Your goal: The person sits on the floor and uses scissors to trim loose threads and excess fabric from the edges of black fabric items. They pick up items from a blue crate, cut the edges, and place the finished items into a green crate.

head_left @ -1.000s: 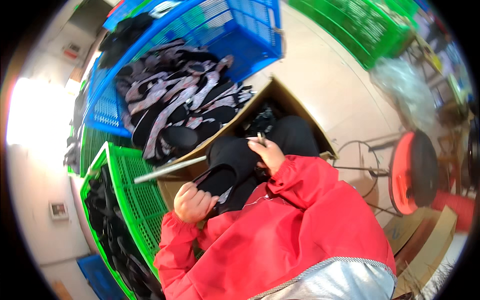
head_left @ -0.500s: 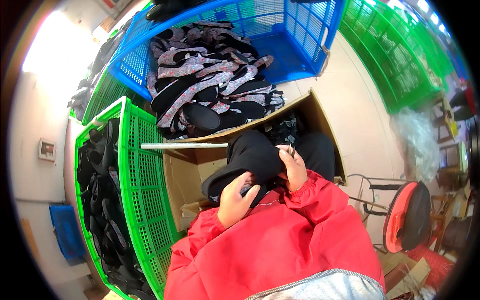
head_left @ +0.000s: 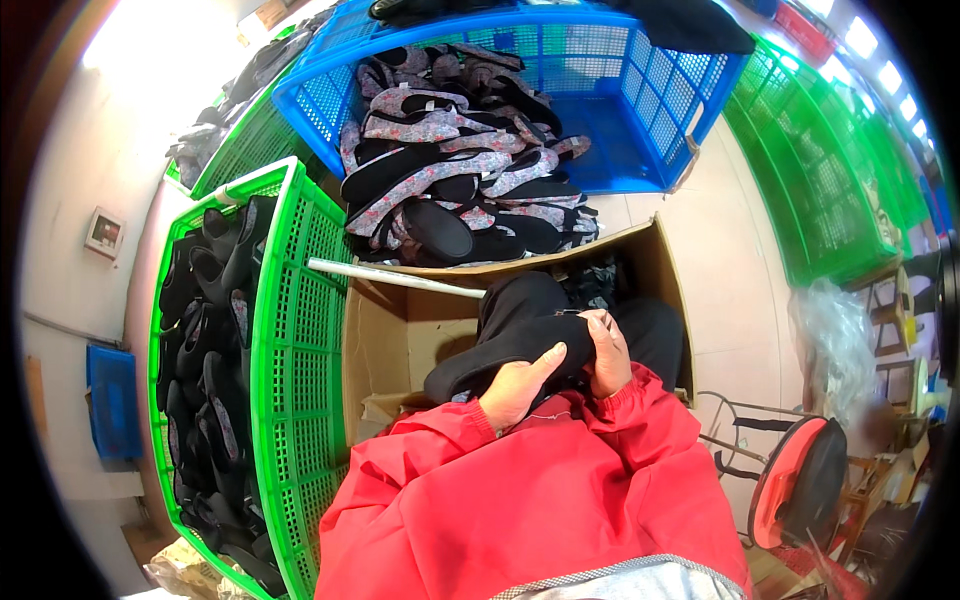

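Observation:
A black fabric slipper (head_left: pixel 465 372) lies across my lap, its sole end toward the left. My left hand (head_left: pixel 522 388) grips its near side, thumb laid on top and fingers hidden beneath. At the slipper's right end, my right hand (head_left: pixel 607 355) is closed with its fingertips pinched together. A small, dark metal tool (head_left: pixel 570 312), perhaps thread snips, juts from the right fingertips over the black fabric; most of it is hidden. Both hands are close together above my dark-trousered legs.
A cardboard box (head_left: pixel 378 350) surrounds my legs, with a white rod (head_left: pixel 395 278) across it. Left stands a green crate (head_left: pixel 305 400) of black slippers; ahead, a blue crate (head_left: pixel 660 125) with a heap of patterned slippers (head_left: pixel 440 170). A red-and-black seat (head_left: pixel 790 480) is at right.
My left hand has moved from the slipper's opening to its near side, closer to my right hand. The slipper has turned and looks flatter. The whole view has shifted slightly.

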Motion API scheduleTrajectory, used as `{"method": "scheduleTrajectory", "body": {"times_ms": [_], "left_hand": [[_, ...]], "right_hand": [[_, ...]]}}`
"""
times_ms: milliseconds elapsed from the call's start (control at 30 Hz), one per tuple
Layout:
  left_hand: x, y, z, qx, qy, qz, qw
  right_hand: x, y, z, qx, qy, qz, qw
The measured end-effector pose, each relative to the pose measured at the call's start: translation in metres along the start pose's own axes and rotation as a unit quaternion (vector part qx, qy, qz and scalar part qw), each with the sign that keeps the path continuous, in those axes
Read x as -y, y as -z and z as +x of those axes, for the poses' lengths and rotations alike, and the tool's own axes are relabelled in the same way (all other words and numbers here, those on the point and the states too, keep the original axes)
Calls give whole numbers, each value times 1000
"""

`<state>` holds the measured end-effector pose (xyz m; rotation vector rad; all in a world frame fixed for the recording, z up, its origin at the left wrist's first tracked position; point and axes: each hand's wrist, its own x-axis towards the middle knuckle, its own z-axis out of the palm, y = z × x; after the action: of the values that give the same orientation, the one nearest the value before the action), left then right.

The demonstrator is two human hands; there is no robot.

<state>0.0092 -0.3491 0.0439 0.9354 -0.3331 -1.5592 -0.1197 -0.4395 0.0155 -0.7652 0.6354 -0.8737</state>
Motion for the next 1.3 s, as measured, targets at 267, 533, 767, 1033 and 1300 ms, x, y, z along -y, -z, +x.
{"method": "scheduleTrajectory", "body": {"times_ms": [267, 533, 767, 1033, 1300], "left_hand": [[14, 15, -6, -40, 64, 126, 989], [8, 11, -13, -12, 12, 97, 995], [-11, 13, -15, -49, 81, 410, 907], [-99, 5, -79, -21, -297, 466, 833], [-69, 67, -64, 95, 7, 319, 943]], "right_hand": [[13, -15, -5, 18, 22, -55, 998], [9, -10, -11, 95, 32, 38, 994], [-20, 12, -7, -32, 26, -33, 999], [-1, 18, 1, -126, 24, -58, 990], [28, 22, 12, 67, 131, -75, 986]]}}
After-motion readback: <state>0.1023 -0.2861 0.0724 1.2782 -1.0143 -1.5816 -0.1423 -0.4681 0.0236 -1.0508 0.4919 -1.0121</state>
